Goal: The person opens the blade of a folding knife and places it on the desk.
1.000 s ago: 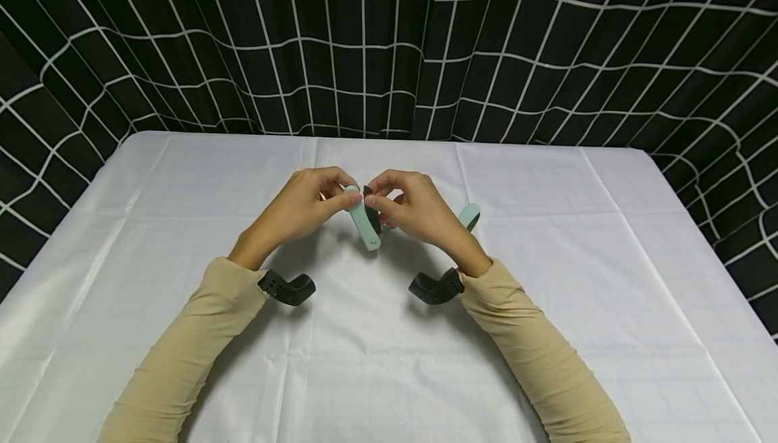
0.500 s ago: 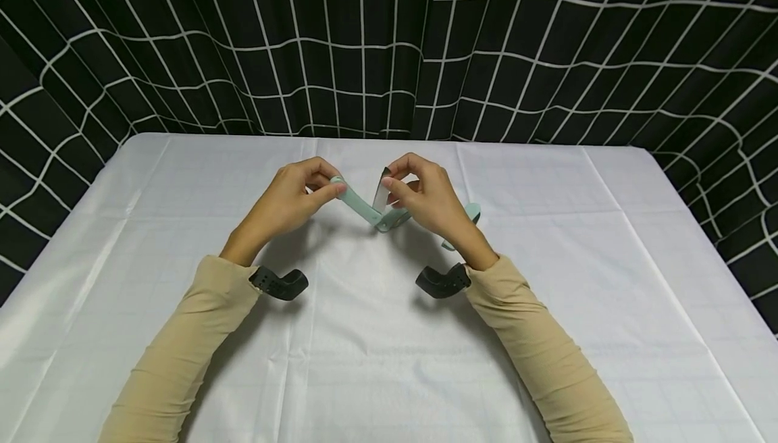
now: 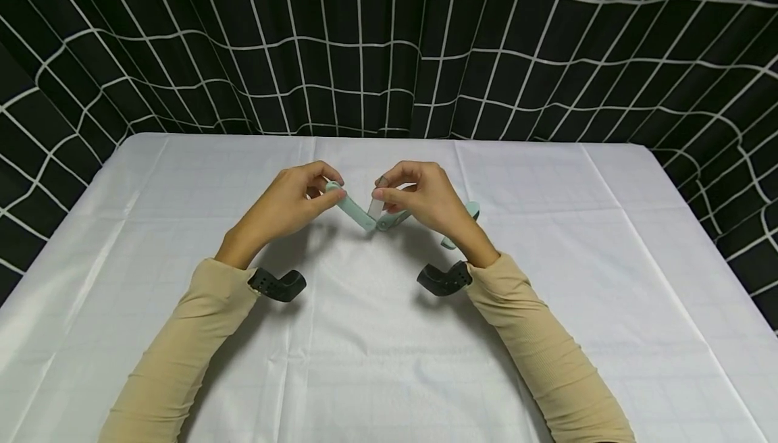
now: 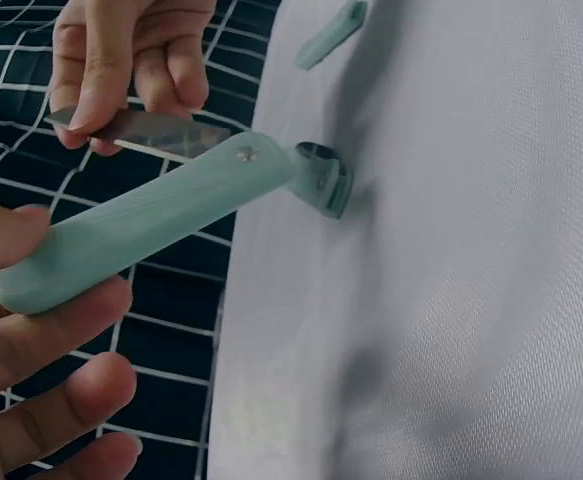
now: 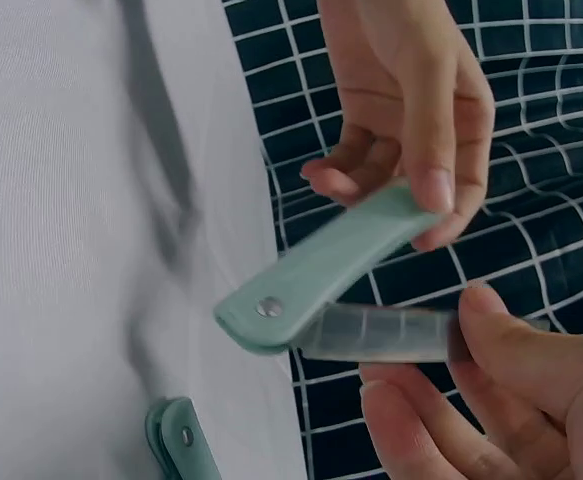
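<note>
Here's the green folding knife (image 4: 141, 228), half-unfolded between the hands: the left hand (image 3: 282, 198) pinches its handle end between thumb and fingers, the right hand (image 3: 428, 194) pinches its blade (image 5: 386, 333) near the tip, handle and blade meeting at an angle. Just below the right hand's fingers, a second green piece (image 3: 395, 219); beside that wrist, another green piece (image 3: 448, 244). Beneath both hands, a creased white cloth (image 3: 358, 362); beyond them, a black curtain (image 3: 340, 44) gridded in white.
</note>
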`<state>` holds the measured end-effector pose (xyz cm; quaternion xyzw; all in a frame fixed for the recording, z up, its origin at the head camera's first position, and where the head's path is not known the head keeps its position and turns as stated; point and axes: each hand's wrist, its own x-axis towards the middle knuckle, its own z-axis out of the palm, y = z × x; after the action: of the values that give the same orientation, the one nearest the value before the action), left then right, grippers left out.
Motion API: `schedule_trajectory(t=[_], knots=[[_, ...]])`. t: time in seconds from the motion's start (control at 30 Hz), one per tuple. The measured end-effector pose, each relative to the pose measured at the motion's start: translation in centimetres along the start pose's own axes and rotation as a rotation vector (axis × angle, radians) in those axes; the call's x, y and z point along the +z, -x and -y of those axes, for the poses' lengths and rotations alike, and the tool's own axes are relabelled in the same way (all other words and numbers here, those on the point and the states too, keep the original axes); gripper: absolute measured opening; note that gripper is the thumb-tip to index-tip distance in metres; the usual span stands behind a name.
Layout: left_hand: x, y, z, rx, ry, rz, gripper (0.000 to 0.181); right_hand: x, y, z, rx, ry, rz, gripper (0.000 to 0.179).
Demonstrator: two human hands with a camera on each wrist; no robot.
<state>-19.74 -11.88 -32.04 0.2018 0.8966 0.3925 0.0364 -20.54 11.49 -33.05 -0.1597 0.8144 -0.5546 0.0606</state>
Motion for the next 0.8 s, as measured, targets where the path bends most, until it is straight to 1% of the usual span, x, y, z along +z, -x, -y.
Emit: schedule_trajectory(t=[0.17, 0.27, 0.33, 0.57, 0.7, 0.8], knots=[[-0.02, -0.02, 0.11, 0.014, -0.061, 0.082, 0.026, -0.18, 0.03, 0.07, -0.037, 0.042, 0.027, 0.012], [-0.07, 0.03, 0.14, 0.026, -0.065, 0.119, 0.024, -0.26, 0.04, -0.02, -0.048, 0.050, 0.033, 0.011], [-0.15, 0.07, 0.12, 0.031, -0.055, 0.128, 0.023, -0.27, 0.04, -0.06, -0.056, 0.042, 0.036, 0.010], [-0.30, 0.16, 0.07, 0.026, 0.020, 0.090, 0.018, -0.23, -0.15, -0.26, -0.115, 0.012, 0.037, 0.010], [-0.34, 0.13, 0.11, 0.011, 0.068, 0.063, 0.017, -0.57, -0.30, -0.44, -0.114, -0.018, 0.024, 0.011], [-0.45, 0.09, 0.25, 0.007, 0.093, 0.027, 0.017, -0.99, -0.34, -0.43, -0.103, -0.057, 0.004, 0.012]])
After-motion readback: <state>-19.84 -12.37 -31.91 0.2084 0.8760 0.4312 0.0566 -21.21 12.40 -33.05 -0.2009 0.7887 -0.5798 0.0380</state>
